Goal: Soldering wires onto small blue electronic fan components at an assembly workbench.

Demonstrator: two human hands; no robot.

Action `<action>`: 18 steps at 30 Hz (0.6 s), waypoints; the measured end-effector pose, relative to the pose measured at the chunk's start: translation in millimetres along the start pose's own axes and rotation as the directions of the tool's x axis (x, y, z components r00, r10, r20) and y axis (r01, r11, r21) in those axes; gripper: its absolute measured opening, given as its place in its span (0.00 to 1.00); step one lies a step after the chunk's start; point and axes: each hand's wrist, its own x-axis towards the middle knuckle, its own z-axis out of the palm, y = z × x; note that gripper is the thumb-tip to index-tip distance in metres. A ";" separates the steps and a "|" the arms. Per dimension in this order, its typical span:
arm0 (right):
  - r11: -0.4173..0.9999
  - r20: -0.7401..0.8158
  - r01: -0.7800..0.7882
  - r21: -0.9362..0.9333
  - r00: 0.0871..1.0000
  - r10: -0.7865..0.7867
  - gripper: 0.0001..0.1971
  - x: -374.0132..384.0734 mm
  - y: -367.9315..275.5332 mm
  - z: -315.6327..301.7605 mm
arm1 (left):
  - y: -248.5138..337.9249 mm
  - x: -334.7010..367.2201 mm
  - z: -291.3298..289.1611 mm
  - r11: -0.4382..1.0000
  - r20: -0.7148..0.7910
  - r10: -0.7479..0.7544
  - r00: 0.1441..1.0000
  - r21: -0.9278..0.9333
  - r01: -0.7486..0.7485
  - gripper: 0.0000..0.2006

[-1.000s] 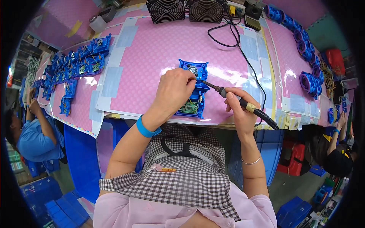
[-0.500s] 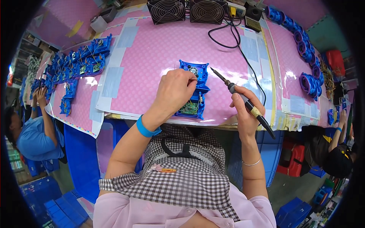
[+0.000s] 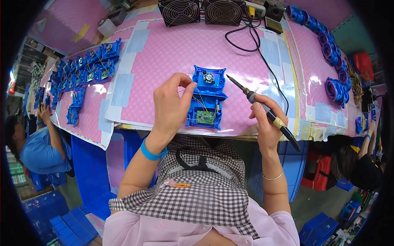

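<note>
In front of me on the pink table lies a blue plastic housing (image 3: 211,91) in two halves. The far half carries a small round speaker (image 3: 208,77); the near half has a green circuit board (image 3: 205,117) with thin wires running from it. Beside the housing's left edge, my left hand (image 3: 172,100) is closed, thumb and forefinger pinching a thin wire. My right hand (image 3: 267,119) is wrapped around a soldering iron (image 3: 269,112). The iron's tip points up and left, just right of the speaker half and apart from it.
Two black fans (image 3: 179,12) stand at the far edge. The iron's black cord (image 3: 269,65) runs to a holder (image 3: 273,18) at the back right. Several wired blue housings (image 3: 88,67) fill the left side; blue rings (image 3: 336,92) line the right. Co-workers sit at both sides.
My left hand has drawn back left from over the speaker, which is now uncovered, with a thin wire still in its fingers. My right hand and the soldering iron have barely moved.
</note>
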 end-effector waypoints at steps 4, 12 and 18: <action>0.995 0.042 -0.018 0.094 0.999 0.014 0.10 0.2 -0.7 9.5 | -4.2 3.3 10.5 0.999 0.038 0.019 0.999 0.029 -0.021 0.06; 0.997 0.092 -0.050 0.051 0.995 0.045 0.09 2.0 1.6 16.8 | -11.4 2.5 16.3 0.998 0.120 0.036 0.992 0.044 -0.041 0.06; 0.999 0.110 0.004 0.033 0.994 -0.008 0.09 4.4 5.7 21.9 | -8.1 3.8 15.2 0.994 0.160 0.026 0.987 0.097 -0.042 0.06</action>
